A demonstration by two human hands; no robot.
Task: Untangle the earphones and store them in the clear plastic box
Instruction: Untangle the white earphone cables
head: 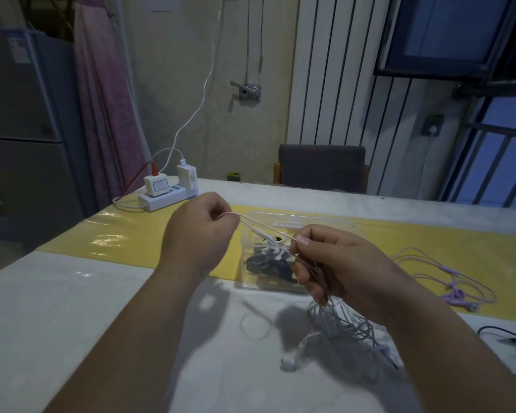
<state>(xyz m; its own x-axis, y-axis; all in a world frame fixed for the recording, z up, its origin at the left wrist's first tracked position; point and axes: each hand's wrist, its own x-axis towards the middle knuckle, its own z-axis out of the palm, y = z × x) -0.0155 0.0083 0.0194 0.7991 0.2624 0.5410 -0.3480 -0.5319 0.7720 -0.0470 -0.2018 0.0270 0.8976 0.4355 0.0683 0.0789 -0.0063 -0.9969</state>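
Observation:
A pale pink earphone cable (261,230) stretches taut between both hands above the table. My left hand (201,231) pinches one end of it in curled fingers. My right hand (329,263) grips several gathered loops of the same cable, and more cable hangs from it into a tangled pile of white and lilac earphones (344,332) on the tablecloth. Behind the hands stands the clear plastic box (251,281), open at the top, with black and white earphones (268,259) coiled inside.
A lilac pair of earphones (447,281) lies spread out at the right, and a black cable (513,341) near the right edge. A white power strip (167,198) with chargers sits at the table's far left corner. A chair (322,168) stands behind the table.

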